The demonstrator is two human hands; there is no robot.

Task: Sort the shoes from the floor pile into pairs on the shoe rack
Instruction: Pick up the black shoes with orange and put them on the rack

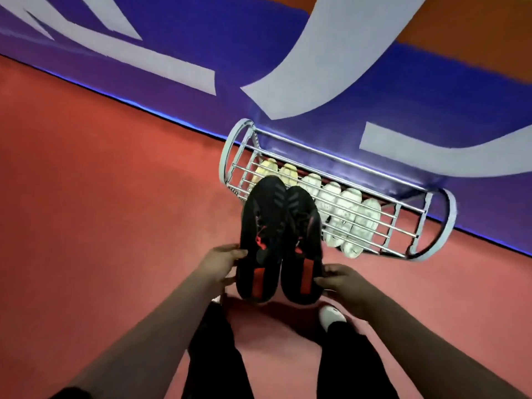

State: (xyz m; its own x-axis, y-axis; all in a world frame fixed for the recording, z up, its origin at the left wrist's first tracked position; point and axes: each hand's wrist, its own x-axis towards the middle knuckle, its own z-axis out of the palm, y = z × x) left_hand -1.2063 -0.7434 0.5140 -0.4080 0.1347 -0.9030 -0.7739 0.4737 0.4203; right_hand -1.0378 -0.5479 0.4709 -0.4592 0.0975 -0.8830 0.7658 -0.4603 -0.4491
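A pair of black shoes with red heel tabs is held side by side in the air, toes pointing toward the shoe rack [414, 234]. My left hand [220, 262] grips the heel side of the left black shoe [260, 226]. My right hand [342, 279] grips the heel side of the right black shoe [302, 240]. The toes overlap the front left part of the grey metal rack. On a lower shelf, under the top bars, stand several pale shoes: yellowish ones [269, 168] at the left and white ones [345, 214] to their right.
The rack stands on a red floor [100, 182] against a purple wall [201, 38] with large white shapes. My legs in black trousers [213, 355] and a white shoe tip [329, 313] show below the hands.
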